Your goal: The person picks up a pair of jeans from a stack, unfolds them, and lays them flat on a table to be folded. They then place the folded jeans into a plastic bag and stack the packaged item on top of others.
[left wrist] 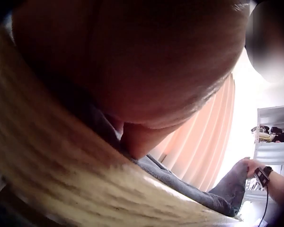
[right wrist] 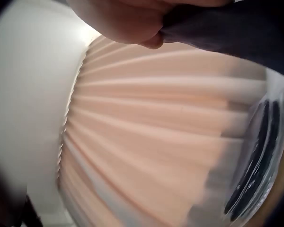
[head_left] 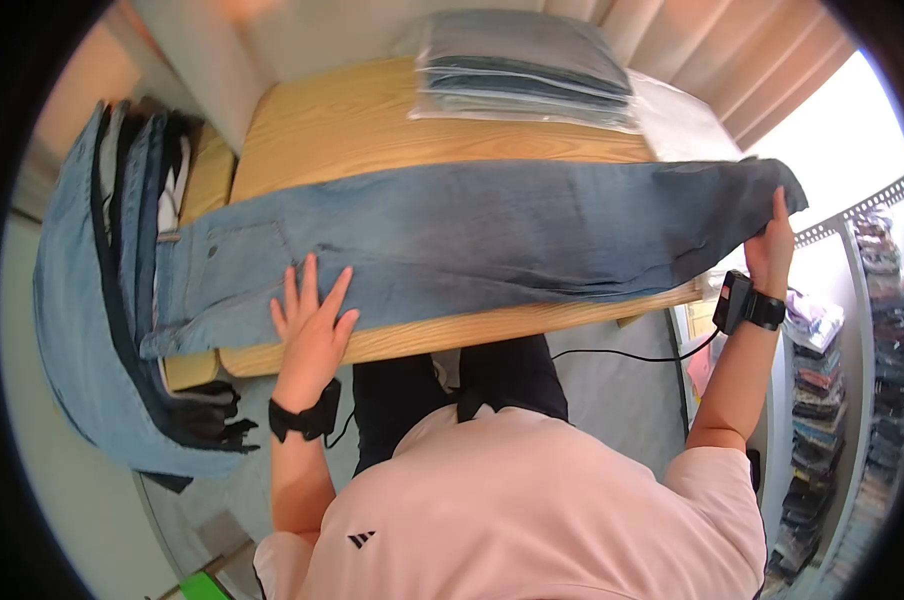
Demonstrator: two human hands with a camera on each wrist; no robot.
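Note:
A pair of blue jeans [head_left: 452, 235], folded lengthwise, stretches across the wooden table [head_left: 322, 120] with its waist at the left. My left hand [head_left: 314, 325] rests on the cloth below the back pocket, fingers spread and straight. At the other end, my right hand [head_left: 770, 250] grips the leg by its hem, index finger extended along the cloth. The hem end is raised at the table's right side. In the right wrist view the dark leg cloth [right wrist: 227, 28] comes out from under the right hand [right wrist: 128, 21].
Folded garments in clear plastic bags [head_left: 522, 75] are stacked at the table's back. More jeans [head_left: 72, 310] hang in a heap over the left end. Shelves of folded clothes [head_left: 877, 370] stand at the right, a pleated curtain [head_left: 742, 50] behind. A black cable [head_left: 622, 352] runs below the table edge.

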